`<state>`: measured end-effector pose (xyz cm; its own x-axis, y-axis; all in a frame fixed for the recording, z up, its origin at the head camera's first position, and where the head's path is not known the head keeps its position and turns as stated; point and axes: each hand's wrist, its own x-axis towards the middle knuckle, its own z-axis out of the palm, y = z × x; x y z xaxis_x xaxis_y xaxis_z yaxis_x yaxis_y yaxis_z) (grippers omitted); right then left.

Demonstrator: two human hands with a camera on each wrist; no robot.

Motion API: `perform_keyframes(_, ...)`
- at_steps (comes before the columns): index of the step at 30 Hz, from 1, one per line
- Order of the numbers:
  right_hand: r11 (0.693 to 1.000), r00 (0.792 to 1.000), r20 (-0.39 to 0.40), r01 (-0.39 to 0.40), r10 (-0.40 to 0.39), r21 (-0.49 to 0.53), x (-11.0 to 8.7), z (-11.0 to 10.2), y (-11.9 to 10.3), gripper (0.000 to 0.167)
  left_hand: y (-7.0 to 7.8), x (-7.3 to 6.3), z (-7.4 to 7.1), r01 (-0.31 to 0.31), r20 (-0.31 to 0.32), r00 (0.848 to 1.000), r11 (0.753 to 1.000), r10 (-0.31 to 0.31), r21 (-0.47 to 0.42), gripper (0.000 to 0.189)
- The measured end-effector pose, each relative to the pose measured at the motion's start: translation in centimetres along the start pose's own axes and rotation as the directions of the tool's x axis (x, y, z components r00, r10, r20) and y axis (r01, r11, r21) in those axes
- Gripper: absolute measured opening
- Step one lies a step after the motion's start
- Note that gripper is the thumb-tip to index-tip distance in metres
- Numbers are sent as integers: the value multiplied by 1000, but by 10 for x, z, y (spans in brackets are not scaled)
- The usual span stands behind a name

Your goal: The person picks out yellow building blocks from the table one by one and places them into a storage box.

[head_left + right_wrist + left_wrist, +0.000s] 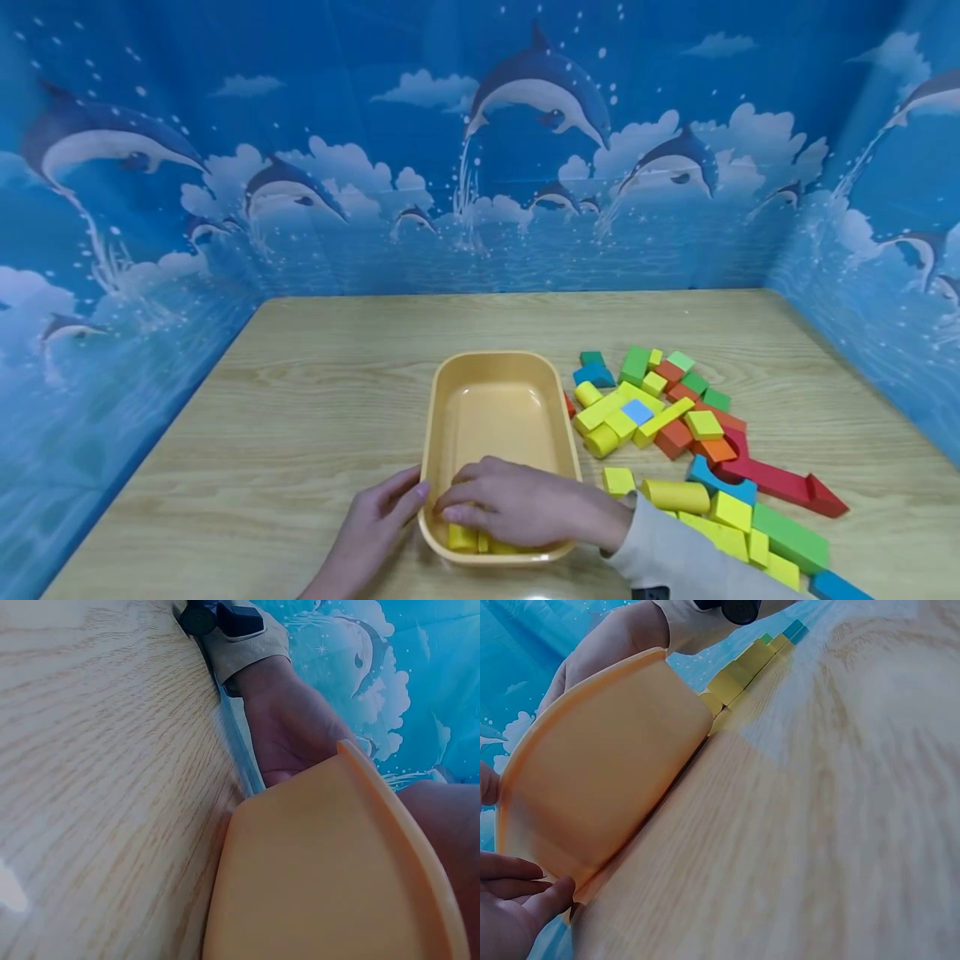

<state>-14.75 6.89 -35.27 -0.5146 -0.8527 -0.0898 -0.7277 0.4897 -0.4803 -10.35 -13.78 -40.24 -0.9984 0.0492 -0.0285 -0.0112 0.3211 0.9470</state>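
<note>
A tan plastic tray (495, 417) with raised walls lies on the table, and yellow blocks (462, 538) line its near end. My right hand (517, 504) reaches in over the near right rim, fingers curled down at a yellow block by the near left corner; the fingertips are partly hidden. At the tray's left outer side, my left hand (378, 521) rests with its thumb at the rim. In the left wrist view the fingers (514, 877) of that hand lie extended along the outside of the wall, low near the tabletop.
To the tray's right lies a loose pile of yellow, green, red and blue blocks (637, 408). More blocks, including a yellow cylinder (675, 496) and a long green block (791, 537), lie nearer, beside the right sleeve (675, 542). A dolphin-print curtain (480, 242) borders the wooden table (315, 383).
</note>
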Motion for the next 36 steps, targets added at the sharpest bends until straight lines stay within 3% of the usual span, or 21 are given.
perform_keyframes(8, 996, 998, -6, -67, 67, 64, -3, -1, 3, 46, 0, -1, 1, -23, -23, 999, 1000, 23, 1, 41)
perform_keyframes(15, 988, 993, -78, -72, 84, 139, -16, -11, 6, 47, 0, -1, 2, -9, -8, 1000, 1000, 9, 15, 44)
perform_keyframes(18, 982, 993, -70, -80, 93, 170, -18, -14, 6, 45, 0, -2, 1, -13, -6, 1000, 1000, 13, 28, 44)
perform_keyframes(25, 995, 999, -30, -41, 44, 93, -4, -3, 2, 48, -1, -1, -1, -15, -7, 1000, 1000, 15, 9, 44)
perform_keyframes(36, 987, 978, -133, -163, 159, -15, 9, 3, -12, 62, 1, -1, -3, 9, 5, 1000, 1000, -9, 13, 46)
